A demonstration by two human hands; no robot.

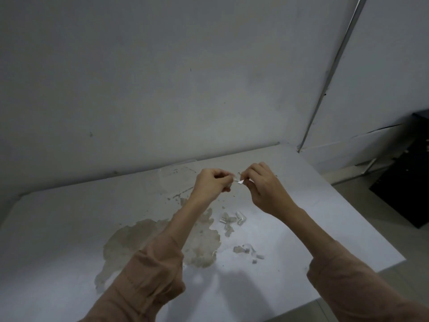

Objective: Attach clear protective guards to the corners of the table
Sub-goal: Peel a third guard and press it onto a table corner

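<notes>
Gripping clear guard [232,181] in left hand [212,183], right hand [262,190] pinches its white strip [240,181]; loose guards [233,220] beside table's [69,228] peeled patch [130,238], plastic bag [173,178] beyond.

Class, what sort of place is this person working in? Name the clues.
Likely a bare indoor workroom or spare room: a grey-white wall, a white table with a peeled patch set against it, and a dark cabinet-like unit on the floor.

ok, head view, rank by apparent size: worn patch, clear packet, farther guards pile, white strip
1. worn patch
2. clear packet, outline faint, so approximate
3. farther guards pile
4. white strip; right hand pinches it, left hand grips its guard
</notes>
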